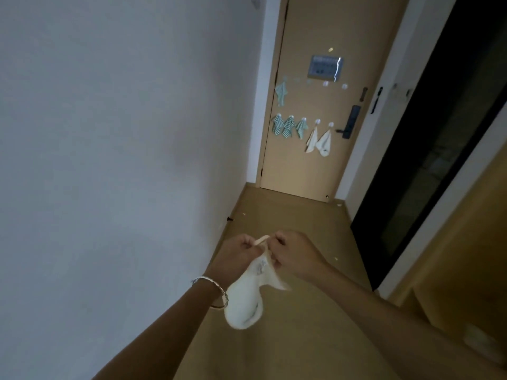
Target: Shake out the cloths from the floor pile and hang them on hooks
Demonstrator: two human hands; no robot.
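1. The left hand and right hand each pinch the loop of a white cloth, pulling it taut between them, likely to open it for a hook.
2. Below the grip, the cloth's body hangs bunched.
3. Far ahead of the grip, the door carries hung cloths, with bare hooks above them.
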